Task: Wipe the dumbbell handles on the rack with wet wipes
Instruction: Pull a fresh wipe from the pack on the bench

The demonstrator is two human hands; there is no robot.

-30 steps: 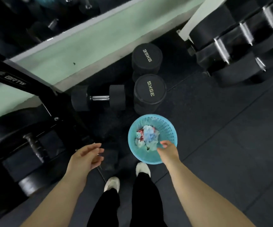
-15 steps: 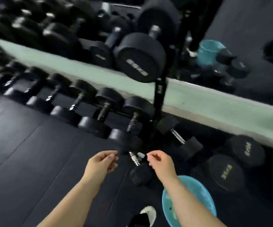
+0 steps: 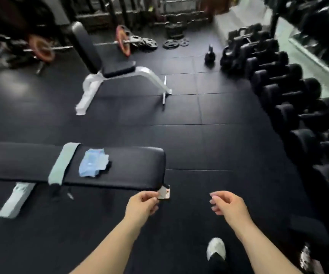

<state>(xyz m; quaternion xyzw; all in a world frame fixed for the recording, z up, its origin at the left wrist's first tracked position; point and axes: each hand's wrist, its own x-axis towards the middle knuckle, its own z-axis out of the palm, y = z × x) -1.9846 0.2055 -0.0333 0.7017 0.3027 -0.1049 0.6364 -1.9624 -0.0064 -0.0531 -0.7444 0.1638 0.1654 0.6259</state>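
A light blue pack of wet wipes [image 3: 93, 165] lies on the black pad of a flat bench [image 3: 132, 169] to my left. A long row of black dumbbells [image 3: 290, 99] on a low rack runs along the right side. My left hand [image 3: 142, 207] hangs below the near end of the bench, fingers loosely curled, holding nothing. Further right, over the floor, my right hand [image 3: 228, 206] is also loosely curled with nothing in it. Both hands are well away from the dumbbells and the wipes.
An incline bench with a white frame [image 3: 120, 76] stands further back. Behind it lie a loaded barbell [image 3: 123, 42] and loose weight plates [image 3: 171, 43]. A kettlebell [image 3: 210, 56] sits on the black rubber floor [image 3: 209, 151] near the rack's far end. My shoe [image 3: 216, 249] shows at the bottom.
The view has swung left from the blue waste basket and the dumbbell rack to the open floor and benches. Both hands stay held out in front with nothing in them.
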